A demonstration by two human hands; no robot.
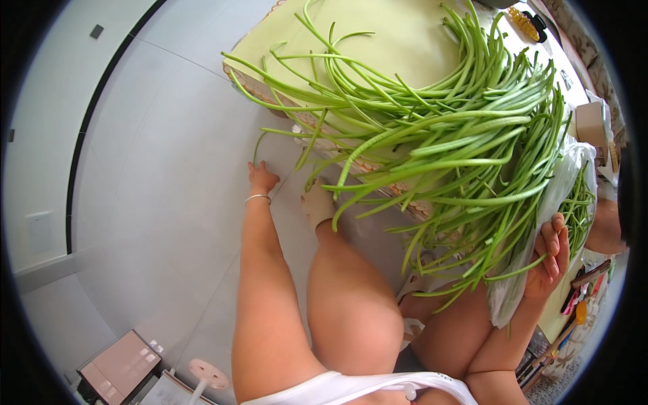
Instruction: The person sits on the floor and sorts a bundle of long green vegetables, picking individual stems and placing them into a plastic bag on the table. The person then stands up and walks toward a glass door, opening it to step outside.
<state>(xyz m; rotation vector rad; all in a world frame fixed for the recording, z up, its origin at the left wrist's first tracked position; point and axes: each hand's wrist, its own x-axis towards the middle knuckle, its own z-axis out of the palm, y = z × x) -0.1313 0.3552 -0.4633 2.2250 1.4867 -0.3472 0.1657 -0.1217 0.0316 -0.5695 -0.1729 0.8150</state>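
A big heap of long green garlic scapes [466, 135] lies across the pale yellow tabletop, with many ends hanging over its near edge. My left hand [263, 178], with a thin bracelet at the wrist, is stretched out past the table's left side. Its fingers pinch the thin end of one scape that curves down from the heap. On the right, my right hand [552, 258] has its fingers curled at the clear plastic bag [507, 300], close to the heap's near end. More scapes [576, 206] show inside the bag.
The yellow table [398, 54] has a patterned cloth edge. A yellow hair clip [524, 23] lies at its far right; a beige box [591, 123] stands beside the bag. Pens and tools [574, 314] lie at right. Grey tiled floor [162, 162] and a pink box [120, 366] are at left.
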